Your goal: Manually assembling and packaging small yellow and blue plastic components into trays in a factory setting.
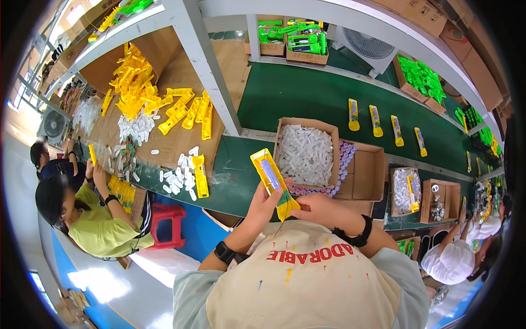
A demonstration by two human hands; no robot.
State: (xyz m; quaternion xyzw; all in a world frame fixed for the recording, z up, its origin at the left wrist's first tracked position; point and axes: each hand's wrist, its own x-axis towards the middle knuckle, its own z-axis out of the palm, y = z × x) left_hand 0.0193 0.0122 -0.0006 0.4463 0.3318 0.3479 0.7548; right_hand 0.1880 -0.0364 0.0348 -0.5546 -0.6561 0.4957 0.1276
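Between my hands is a yellow plastic housing point(267, 172), tilted, with a purple-grey cylindrical battery inside and a green circuit board at its lower end. My left hand point(265, 199) is closed around its left side, the thumb by the board. At the lower right end the fingers of my right hand point(318, 209) pinch the housing's edge. A thin wire hangs below it. Just beyond my hands stands a cardboard box of small white plastic pieces point(307, 155). On the bench to the left lie another yellow housing point(201, 175) and loose white pieces point(174, 181).
Several filled yellow housings point(375, 121) lie on the green belt point(296, 93). A metal post point(204, 60) rises ahead. At left are heaped yellow housings point(131, 77) and a seated co-worker point(101, 219) near a red stool point(167, 225). To the right sit an open carton point(364, 170) and other people.
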